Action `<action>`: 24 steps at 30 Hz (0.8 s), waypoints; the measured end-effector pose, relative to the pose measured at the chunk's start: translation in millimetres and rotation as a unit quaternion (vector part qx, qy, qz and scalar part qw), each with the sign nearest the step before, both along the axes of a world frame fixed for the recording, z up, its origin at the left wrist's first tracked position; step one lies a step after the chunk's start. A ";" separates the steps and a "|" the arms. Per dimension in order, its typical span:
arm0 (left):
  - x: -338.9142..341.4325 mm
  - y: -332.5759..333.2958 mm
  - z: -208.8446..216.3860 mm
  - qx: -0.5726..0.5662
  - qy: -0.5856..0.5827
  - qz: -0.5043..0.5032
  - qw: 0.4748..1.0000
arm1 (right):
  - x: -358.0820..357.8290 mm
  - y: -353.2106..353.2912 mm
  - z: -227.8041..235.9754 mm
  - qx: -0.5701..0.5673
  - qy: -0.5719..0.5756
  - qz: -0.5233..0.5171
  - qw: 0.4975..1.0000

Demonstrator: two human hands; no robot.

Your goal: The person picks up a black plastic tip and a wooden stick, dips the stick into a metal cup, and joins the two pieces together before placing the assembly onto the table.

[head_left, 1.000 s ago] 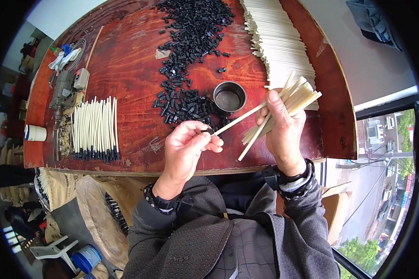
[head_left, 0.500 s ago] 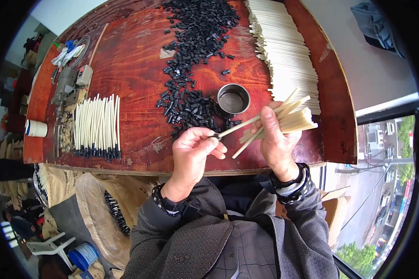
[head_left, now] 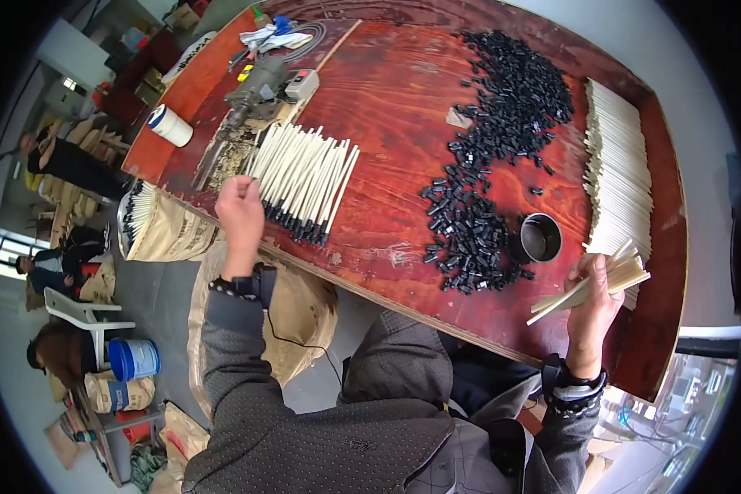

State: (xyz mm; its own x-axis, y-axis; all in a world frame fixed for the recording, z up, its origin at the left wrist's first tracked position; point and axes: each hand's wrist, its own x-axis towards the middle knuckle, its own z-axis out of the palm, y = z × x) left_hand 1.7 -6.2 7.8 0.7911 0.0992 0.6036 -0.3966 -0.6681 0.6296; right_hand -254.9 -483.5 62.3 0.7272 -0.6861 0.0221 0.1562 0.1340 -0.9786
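Note:
My right hand is closed round a loose bundle of pale sticks, fanned out at both ends, above the front right of the table. Far to the left, my left hand is over the table's front edge with its fingers curled together; what they hold, if anything, is hidden. Beside it lies a row of pale sticks with black end pieces, the black ends toward me. A heap of small black end pieces spreads down the table, and a round metal cup stands at its near right end.
A long stack of plain pale sticks lies along the right. A small machine with a switch box sits left, near a white jar. Below the edge stand bags. Other people are at far left.
My left hand has moved from the bundle in my right hand over to the left beside the row of black-ended sticks. My right hand still grips its bundle. The view has swung left.

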 end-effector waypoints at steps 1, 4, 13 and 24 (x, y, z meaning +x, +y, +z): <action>13.7 20.8 -9.7 0.070 -0.013 0.034 0.997 | 2.1 1.0 -1.9 0.000 -0.010 0.006 1.000; 30.9 57.5 -19.4 0.208 -0.037 0.097 0.973 | 5.3 3.1 -6.6 -0.001 -0.027 0.014 1.000; -23.9 -43.0 7.6 0.119 -0.007 0.001 0.993 | 6.0 8.7 -2.9 -0.115 -0.035 -0.027 0.992; -133.6 -195.5 -14.6 0.136 0.081 -0.388 0.908 | -15.3 -4.7 -20.9 -0.200 0.062 -0.009 0.978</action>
